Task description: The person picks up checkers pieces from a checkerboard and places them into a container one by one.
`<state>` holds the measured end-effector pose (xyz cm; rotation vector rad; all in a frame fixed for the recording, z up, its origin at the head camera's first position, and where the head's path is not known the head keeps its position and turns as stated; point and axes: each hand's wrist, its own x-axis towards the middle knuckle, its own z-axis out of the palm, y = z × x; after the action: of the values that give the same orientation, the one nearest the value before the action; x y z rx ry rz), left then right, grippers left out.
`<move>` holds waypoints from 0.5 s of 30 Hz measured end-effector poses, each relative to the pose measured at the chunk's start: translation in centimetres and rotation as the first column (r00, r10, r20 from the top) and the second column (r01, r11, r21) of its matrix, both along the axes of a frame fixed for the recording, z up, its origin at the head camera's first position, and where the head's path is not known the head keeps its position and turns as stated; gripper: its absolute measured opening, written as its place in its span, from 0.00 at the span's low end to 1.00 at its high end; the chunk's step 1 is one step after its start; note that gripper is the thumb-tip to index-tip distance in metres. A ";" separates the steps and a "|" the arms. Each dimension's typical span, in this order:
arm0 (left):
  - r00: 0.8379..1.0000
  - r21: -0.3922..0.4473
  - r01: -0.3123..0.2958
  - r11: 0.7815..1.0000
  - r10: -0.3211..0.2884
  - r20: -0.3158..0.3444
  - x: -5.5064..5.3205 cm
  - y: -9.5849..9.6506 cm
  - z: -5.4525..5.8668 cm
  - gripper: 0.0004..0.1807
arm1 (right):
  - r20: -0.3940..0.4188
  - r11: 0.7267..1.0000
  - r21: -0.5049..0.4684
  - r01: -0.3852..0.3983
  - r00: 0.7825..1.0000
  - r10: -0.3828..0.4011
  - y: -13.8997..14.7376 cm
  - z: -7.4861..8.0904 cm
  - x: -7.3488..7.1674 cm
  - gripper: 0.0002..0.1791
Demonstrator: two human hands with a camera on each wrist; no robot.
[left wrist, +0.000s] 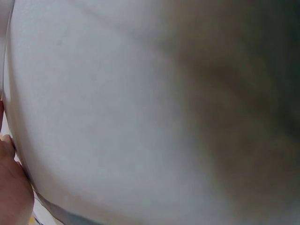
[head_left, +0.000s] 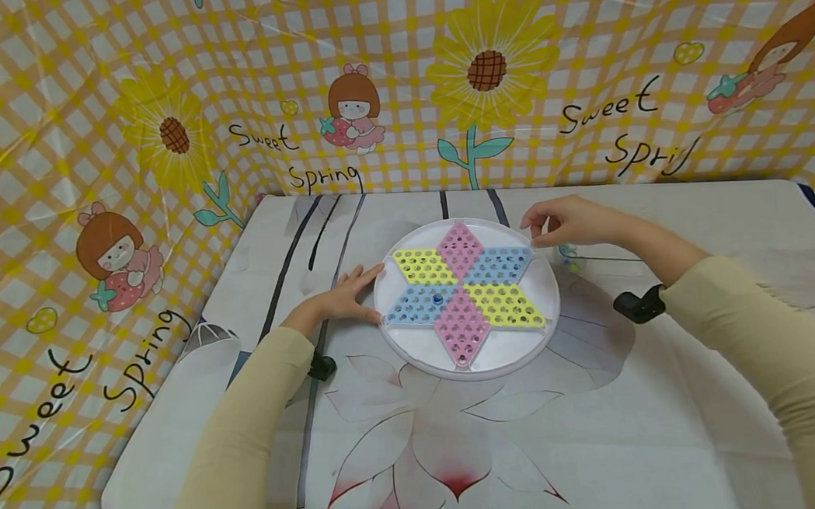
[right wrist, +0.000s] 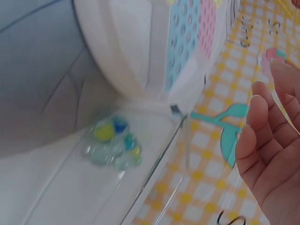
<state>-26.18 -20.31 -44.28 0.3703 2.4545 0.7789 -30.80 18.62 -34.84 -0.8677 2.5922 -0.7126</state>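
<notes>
A round white board (head_left: 413,351) for Chinese checkers lies on the table, its star of pink, yellow and blue holed fields facing up. One dark blue marble (head_left: 438,299) sits on its left blue field. My left hand (head_left: 343,297) touches the board's left rim with spread fingers; only part of it shows at the left edge of the left wrist view. By the upper right rim is my right hand (head_left: 573,219), fingers loosely bent, with no object visible in them. Beside the board, below that hand, several glass marbles (right wrist: 112,140) lie clustered in a clear container (right wrist: 61,187).
The table (head_left: 601,445) has a cloth with a lotus print. Checked fabric (head_left: 393,22) with sunflowers hangs behind and at the left. A white mesh-like object (head_left: 208,338) is at the table's left edge. Black wrist cameras (head_left: 638,305) are strapped to both forearms.
</notes>
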 end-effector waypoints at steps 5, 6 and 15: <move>1.000 -0.003 -0.005 1.000 0.005 0.004 0.0 0.0 0.0 0.54 | 0.030 1.000 0.010 -0.021 0.999 0.021 -1.9 -0.1 0.3 0.15; 1.000 -0.004 -0.006 1.000 0.006 0.005 0.0 0.0 0.0 0.54 | 0.032 0.999 0.012 -0.029 0.999 0.029 -2.2 -0.1 0.4 0.16; 1.000 0.000 -0.011 1.000 0.011 0.007 -0.1 0.0 -0.2 0.54 | 0.045 0.990 0.004 -0.143 0.989 0.142 -5.0 -0.4 1.2 0.18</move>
<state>-26.29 -20.32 -44.44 0.3536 2.4522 0.7830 -29.64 13.57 -35.20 -1.0113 2.4630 -0.6735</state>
